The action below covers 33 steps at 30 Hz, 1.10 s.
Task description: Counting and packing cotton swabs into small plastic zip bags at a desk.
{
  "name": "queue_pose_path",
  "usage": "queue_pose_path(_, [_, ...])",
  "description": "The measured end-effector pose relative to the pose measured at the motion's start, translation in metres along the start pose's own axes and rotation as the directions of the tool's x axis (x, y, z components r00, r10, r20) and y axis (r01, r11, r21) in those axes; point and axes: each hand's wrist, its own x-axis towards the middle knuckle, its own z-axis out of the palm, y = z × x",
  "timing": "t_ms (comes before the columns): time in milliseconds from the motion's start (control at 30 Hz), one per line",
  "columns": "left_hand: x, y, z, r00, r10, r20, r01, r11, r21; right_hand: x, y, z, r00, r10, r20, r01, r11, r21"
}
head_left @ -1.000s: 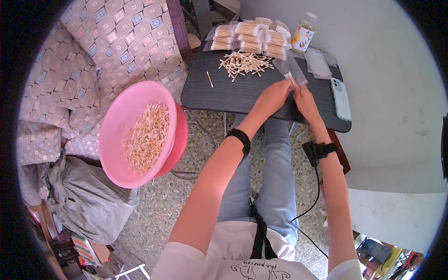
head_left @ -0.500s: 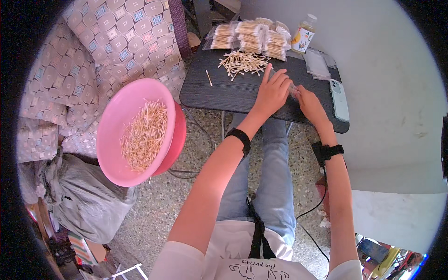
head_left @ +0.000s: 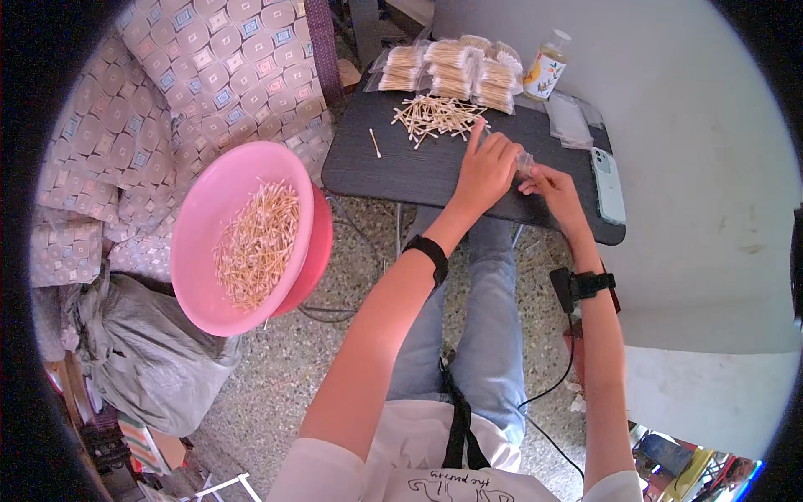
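Over the dark table, a small clear plastic bag [head_left: 524,162] spans the gap between my two hands. My left hand [head_left: 488,174] is curled round its left part, thumb reaching up toward a loose pile of cotton swabs [head_left: 435,115]. Thumb and fingers of my right hand [head_left: 555,192] pinch the bag's other end. Whether anything lies inside the bag is hidden by my left hand. One single cotton swab [head_left: 375,143] lies apart, left of the pile. Behind the pile sit several filled bags of cotton swabs [head_left: 452,69], stacked side by side.
A bottle [head_left: 547,67] stands at the table's back right. Flat clear bags [head_left: 569,120] and a phone [head_left: 608,186] lie along the table's [head_left: 393,180] right side. To the left, a pink basin [head_left: 194,251] holds many loose swabs. A patterned sofa [head_left: 226,67] stands behind it.
My right hand has shifted slightly down and right, with its fingers spreading a little. More of the clear bag shows between the hands. My left hand stays nearly in place.
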Motion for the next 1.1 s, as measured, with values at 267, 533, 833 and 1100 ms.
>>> queue_pose_path(267, [0.001, 0.001, 0.001, 0.999, 0.010, -0.037, -0.011, 1.000, -0.029, 0.004, -0.006, 0.012, 0.988, 0.146, -0.050, -0.138, 0.981, 0.133])
queue_pose_path(533, [0.001, 0.000, 0.000, 1.000, -0.005, -0.021, 0.004, 1.000, -0.021, 0.000, -0.015, 0.007, 0.979, 0.198, -0.044, -0.173, 0.930, 0.325])
queue_pose_path(833, [0.001, -0.001, 0.003, 0.997, 0.051, -0.052, -0.050, 0.999, 0.019, 0.007, -0.010, 0.005, 0.975, 0.221, -0.026, -0.215, 0.965, 0.150])
queue_pose_path(1100, [-0.001, 0.001, 0.007, 0.995, 0.086, -0.049, -0.087, 0.996, -0.023, 0.011, -0.008, 0.008, 0.988, 0.153, 0.013, -0.153, 0.975, 0.164])
